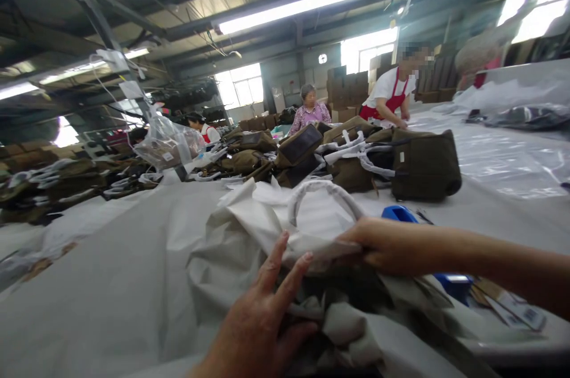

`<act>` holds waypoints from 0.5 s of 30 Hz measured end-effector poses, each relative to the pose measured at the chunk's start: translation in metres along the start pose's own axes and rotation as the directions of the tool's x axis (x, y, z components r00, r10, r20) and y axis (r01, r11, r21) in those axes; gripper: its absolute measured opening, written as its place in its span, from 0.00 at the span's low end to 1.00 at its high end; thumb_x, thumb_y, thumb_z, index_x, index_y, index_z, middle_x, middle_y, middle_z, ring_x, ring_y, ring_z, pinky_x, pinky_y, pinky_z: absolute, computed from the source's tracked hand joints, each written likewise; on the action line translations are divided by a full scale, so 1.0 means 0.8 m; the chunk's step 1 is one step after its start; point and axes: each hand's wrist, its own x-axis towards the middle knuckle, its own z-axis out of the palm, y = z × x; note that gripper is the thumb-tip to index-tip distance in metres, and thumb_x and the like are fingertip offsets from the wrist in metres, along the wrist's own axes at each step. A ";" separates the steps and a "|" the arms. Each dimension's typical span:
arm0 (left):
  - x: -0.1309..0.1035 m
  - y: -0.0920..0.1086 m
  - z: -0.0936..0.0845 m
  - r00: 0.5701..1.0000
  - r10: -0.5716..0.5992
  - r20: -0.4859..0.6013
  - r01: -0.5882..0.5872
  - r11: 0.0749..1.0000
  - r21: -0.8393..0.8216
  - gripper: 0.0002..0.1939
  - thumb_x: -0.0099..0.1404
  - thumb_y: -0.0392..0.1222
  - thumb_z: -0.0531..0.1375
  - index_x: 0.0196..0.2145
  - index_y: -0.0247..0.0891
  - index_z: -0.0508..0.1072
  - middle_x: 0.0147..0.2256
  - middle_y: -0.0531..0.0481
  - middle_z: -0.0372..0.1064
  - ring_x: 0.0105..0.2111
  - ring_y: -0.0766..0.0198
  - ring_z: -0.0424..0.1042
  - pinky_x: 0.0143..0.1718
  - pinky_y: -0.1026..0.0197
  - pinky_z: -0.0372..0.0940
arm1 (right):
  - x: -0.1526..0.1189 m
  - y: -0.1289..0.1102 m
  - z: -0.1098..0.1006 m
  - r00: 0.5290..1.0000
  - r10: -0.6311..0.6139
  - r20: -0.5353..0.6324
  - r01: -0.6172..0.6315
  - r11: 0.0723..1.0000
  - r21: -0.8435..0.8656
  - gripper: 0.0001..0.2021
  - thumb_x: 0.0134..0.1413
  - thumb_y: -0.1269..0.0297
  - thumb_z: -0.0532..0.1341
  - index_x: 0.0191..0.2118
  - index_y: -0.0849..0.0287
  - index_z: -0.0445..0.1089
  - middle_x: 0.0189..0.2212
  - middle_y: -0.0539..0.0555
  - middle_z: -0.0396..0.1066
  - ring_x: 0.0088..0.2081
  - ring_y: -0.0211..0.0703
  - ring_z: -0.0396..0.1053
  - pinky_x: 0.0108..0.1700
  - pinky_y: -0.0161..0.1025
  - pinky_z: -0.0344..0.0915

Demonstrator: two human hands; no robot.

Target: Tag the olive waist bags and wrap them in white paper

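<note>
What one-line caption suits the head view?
Beside a wrapped handle, the right hand grips a pale sheet, the left hand spread over it; olive bags beyond.

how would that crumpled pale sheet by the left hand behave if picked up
The pale sheet would probably sag and fold, given its loose creases beside the left hand. It looks thin along its upper edge, so likely light for its size.

Factory workshop: piled bags [298, 149], stacked cartons [350, 90], tube lights [296, 8].
</note>
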 end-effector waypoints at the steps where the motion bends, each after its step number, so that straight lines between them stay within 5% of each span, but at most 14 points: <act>1: -0.003 0.000 0.007 1.000 0.021 -0.010 -0.021 1.000 0.007 0.31 0.71 0.42 0.59 0.68 0.39 0.58 0.71 0.31 0.46 0.65 0.45 0.63 0.54 0.55 0.73 | -0.005 0.011 -0.014 0.993 0.071 -0.090 -0.077 0.995 -0.066 0.14 0.53 0.75 0.56 0.38 0.60 0.79 0.33 0.51 0.79 0.37 0.44 0.74 0.40 0.34 0.67; 4: -0.006 0.004 0.014 0.991 0.130 0.043 -0.129 0.991 -0.018 0.23 0.71 0.37 0.56 0.63 0.38 0.65 0.64 0.34 0.64 0.59 0.50 0.72 0.51 0.57 0.74 | -0.014 0.032 -0.034 0.901 0.163 -0.403 -0.302 0.902 -0.310 0.12 0.59 0.67 0.57 0.39 0.61 0.79 0.30 0.56 0.78 0.34 0.50 0.75 0.37 0.40 0.67; 7: 0.005 0.008 0.020 0.977 0.095 0.189 -0.077 0.992 -0.101 0.22 0.70 0.34 0.55 0.61 0.38 0.66 0.54 0.42 0.76 0.48 0.54 0.80 0.46 0.56 0.78 | -0.016 0.011 -0.019 0.789 -0.075 -0.610 -0.287 0.833 -0.473 0.23 0.63 0.65 0.58 0.63 0.56 0.68 0.49 0.61 0.77 0.42 0.55 0.78 0.44 0.46 0.72; 8: 0.010 0.009 0.024 0.966 0.054 0.251 -0.025 0.993 -0.115 0.23 0.69 0.33 0.56 0.60 0.39 0.67 0.52 0.44 0.77 0.45 0.54 0.81 0.44 0.56 0.78 | -0.015 -0.001 -0.009 0.767 -0.230 -0.599 -0.183 0.817 -0.547 0.27 0.64 0.68 0.56 0.68 0.54 0.60 0.59 0.61 0.71 0.51 0.55 0.75 0.50 0.48 0.71; 10: 0.015 0.011 0.032 0.935 0.022 0.355 0.020 0.993 -0.115 0.24 0.66 0.31 0.58 0.59 0.40 0.68 0.50 0.45 0.78 0.42 0.52 0.81 0.41 0.54 0.79 | -0.010 -0.020 0.013 0.782 -0.503 -0.370 0.136 0.716 -0.685 0.28 0.67 0.72 0.52 0.70 0.51 0.56 0.68 0.56 0.59 0.66 0.53 0.61 0.65 0.52 0.61; 13: 0.018 0.012 0.023 0.884 0.142 0.446 -0.080 0.985 -0.154 0.23 0.65 0.37 0.64 0.57 0.37 0.69 0.47 0.43 0.79 0.40 0.51 0.81 0.35 0.59 0.77 | 0.007 -0.009 0.049 0.828 -0.560 -0.017 0.409 0.626 -0.664 0.20 0.69 0.64 0.54 0.63 0.55 0.66 0.68 0.53 0.59 0.70 0.55 0.53 0.71 0.57 0.51; 15: 0.026 0.011 -0.003 0.835 0.245 0.493 -0.143 0.961 -0.235 0.15 0.67 0.44 0.64 0.50 0.38 0.73 0.42 0.47 0.80 0.35 0.57 0.81 0.31 0.65 0.73 | 0.024 0.021 0.071 0.829 -0.560 0.006 0.422 0.617 -0.664 0.16 0.69 0.62 0.56 0.57 0.57 0.71 0.65 0.56 0.65 0.67 0.57 0.58 0.68 0.58 0.57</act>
